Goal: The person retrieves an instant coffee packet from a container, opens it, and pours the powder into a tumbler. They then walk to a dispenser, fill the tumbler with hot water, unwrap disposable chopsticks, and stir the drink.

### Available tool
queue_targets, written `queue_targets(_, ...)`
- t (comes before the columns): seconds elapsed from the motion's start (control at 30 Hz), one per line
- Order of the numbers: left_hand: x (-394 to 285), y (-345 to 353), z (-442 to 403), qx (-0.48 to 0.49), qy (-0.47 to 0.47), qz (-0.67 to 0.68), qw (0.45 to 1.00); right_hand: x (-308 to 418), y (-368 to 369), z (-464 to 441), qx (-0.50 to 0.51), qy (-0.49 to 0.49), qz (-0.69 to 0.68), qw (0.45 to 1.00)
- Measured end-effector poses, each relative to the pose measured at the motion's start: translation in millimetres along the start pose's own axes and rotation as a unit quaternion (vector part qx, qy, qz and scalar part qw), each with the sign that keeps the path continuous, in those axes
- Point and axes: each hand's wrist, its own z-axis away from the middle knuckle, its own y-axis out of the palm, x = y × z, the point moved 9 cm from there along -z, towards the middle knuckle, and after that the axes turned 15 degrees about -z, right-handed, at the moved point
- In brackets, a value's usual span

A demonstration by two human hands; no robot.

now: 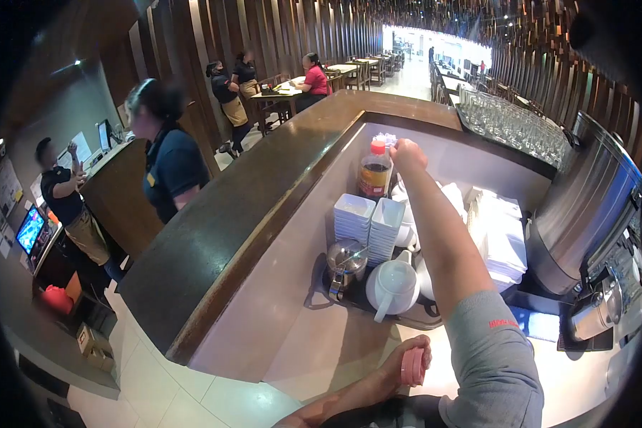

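Note:
My left hand (398, 365) is low in front of me, its fingers wrapped round a small pink container (413, 366). My right hand (409, 157) reaches to the far corner of the counter, fingers closed; what they grip is hidden. Just left of it stands a dark sauce bottle (374, 171) with a red cap, and a crumpled white bundle (385, 139) shows behind the cap. Under my right arm are stacks of white square dishes (354, 207), a white teapot (394, 287) and a lidded metal-topped jar (347, 264), sitting on a dark tray (349, 303).
A stack of white napkins (503, 239) stands right of my arm, beside a large steel urn (581, 207). Rows of glasses (513, 128) line the back ledge. A raised dark counter top (264, 207) borders the left. A person (167, 157) stands beyond it.

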Motion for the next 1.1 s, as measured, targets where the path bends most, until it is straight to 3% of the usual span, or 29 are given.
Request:
queue_targets(0.17,2,-2,-5,0.035,0.019,-0.011,0.999,5,-5,1,-0.002,-0.040,-0.032,0.999)
queue_targets(0.37,1,-1,-1,0.009,0.004,0.008,1.000,4,-9,-1,-0.030,-0.062,-0.088,0.994)
queue_targets(0.6,4,-4,-6,0.029,0.014,-0.002,0.999,4,1,-4,-0.036,-0.052,-0.028,0.998)
queue_targets(0.9,5,-4,-4,0.012,-0.004,0.017,1.000,-3,8,-8,-0.012,-0.034,-0.064,0.997)
queue_targets(1.1,4,-8,-8,0.011,0.013,-0.011,1.000,13,-21,1,-0.065,-0.034,-0.152,0.986)
